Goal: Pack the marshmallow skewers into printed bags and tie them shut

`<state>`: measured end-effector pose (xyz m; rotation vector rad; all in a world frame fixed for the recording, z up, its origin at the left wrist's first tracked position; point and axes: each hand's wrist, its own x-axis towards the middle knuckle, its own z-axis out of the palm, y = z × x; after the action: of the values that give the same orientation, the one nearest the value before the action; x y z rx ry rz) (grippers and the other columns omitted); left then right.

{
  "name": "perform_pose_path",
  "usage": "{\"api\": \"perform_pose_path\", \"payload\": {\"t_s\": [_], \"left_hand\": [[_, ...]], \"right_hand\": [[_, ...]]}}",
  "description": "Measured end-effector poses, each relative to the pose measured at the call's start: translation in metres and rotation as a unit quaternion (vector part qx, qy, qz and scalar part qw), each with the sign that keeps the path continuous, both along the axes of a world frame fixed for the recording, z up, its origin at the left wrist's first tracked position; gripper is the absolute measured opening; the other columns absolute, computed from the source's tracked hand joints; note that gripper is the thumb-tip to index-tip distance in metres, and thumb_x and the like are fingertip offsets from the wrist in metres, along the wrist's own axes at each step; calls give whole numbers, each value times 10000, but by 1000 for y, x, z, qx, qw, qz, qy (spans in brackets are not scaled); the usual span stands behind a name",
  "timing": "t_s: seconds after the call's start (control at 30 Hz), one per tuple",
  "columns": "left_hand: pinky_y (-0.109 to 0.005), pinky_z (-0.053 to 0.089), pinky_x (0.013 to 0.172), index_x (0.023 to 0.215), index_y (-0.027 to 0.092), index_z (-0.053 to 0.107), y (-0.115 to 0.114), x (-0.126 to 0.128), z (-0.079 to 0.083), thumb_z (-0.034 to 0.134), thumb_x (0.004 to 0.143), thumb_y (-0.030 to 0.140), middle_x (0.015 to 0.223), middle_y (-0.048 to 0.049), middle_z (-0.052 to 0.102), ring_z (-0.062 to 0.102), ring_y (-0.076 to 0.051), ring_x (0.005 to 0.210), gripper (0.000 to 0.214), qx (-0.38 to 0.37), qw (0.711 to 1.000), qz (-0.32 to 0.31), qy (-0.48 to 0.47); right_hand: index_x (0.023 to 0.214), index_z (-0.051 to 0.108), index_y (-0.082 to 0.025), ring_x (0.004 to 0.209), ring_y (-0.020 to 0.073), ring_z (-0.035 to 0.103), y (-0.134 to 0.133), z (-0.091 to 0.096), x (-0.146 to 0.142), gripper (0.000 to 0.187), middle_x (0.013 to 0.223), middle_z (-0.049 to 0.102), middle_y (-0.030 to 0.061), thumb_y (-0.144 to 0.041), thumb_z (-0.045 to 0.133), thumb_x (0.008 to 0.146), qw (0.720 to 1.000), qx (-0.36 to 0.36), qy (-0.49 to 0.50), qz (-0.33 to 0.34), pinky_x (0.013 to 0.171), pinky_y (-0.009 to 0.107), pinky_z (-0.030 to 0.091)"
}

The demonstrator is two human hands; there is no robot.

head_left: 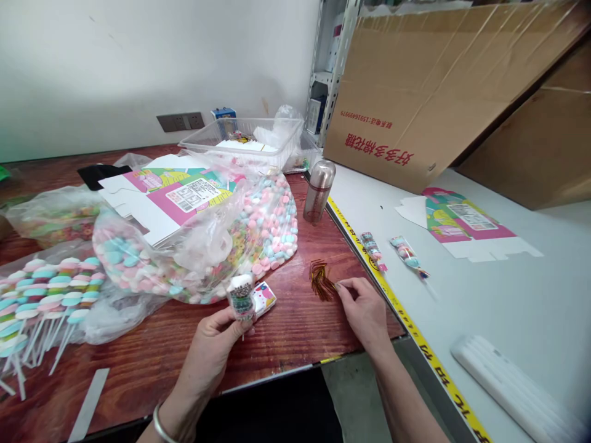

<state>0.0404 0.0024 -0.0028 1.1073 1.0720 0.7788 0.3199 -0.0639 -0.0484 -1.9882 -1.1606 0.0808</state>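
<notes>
My left hand point(215, 344) is closed round the lower end of a marshmallow pop point(241, 298) in a clear printed wrapper, held upright above the table's front edge. Just behind it on the wood lies a small white card with coloured print point(265, 298). Thumb and forefinger of my right hand point(364, 314) pinch the end of a gold twist tie at the edge of a loose bunch of gold twist ties point(322, 280). Whether more than one tie is between those fingers, I cannot tell. Two wrapped marshmallow pops point(371, 246) lie on the white table to the right.
Unwrapped marshmallow sticks point(50, 295) lie at left. Behind them are bags of marshmallows point(272, 215) with a printed carton point(184, 191) on top. A clear plastic bin point(286, 138), a flask point(319, 191) and a large cardboard box point(406, 92) stand farther back. Yellow tape point(406, 317) edges the white table.
</notes>
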Motion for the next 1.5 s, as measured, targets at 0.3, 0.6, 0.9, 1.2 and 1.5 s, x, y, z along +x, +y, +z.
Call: {"api": "perform_pose_path", "payload": {"t_s": [0.3, 0.6, 0.9, 1.2, 1.5], "left_hand": [[-221, 412, 665, 773, 167, 751, 4, 1, 1, 753, 720, 381, 690, -4, 663, 531, -135, 678, 221, 53, 995, -35, 74], [-230, 428, 654, 800, 174, 769, 4, 1, 1, 758, 704, 398, 693, -16, 676, 549, -150, 668, 244, 57, 994, -26, 85], [-229, 420, 679, 870, 181, 772, 6, 0, 0, 708, 751, 409, 695, -7, 670, 540, -143, 665, 265, 79, 991, -35, 100], [-230, 405, 675, 859, 164, 757, 5, 0, 0, 689, 760, 428, 666, -11, 630, 523, -150, 670, 290, 77, 992, -32, 97], [-221, 392, 676, 869, 171, 758, 6, -2, -1, 680, 767, 442, 661, 1, 614, 515, -142, 674, 300, 73, 991, -42, 106]], "right_hand": [[867, 640, -202, 854, 216, 608, -7, 0, -1, 212, 891, 662, 78, -326, 470, 895, 999, 6, -30, -16, 784, 340, 455], [748, 578, -214, 732, 197, 580, 1, -5, 7, 193, 784, 623, 47, -290, 469, 889, 996, -40, -80, -20, 707, 315, 416], [794, 595, -203, 800, 221, 553, -6, 10, 4, 214, 823, 641, 78, -278, 449, 931, 979, -67, -192, 12, 770, 348, 362], [904, 632, -173, 801, 225, 563, -11, 17, 10, 214, 858, 660, 90, -244, 435, 946, 962, -88, -258, -27, 723, 356, 323], [997, 711, -210, 955, 233, 596, -21, 1, 29, 283, 1095, 632, 120, -157, 459, 878, 964, -95, -235, 76, 767, 346, 439]]}}
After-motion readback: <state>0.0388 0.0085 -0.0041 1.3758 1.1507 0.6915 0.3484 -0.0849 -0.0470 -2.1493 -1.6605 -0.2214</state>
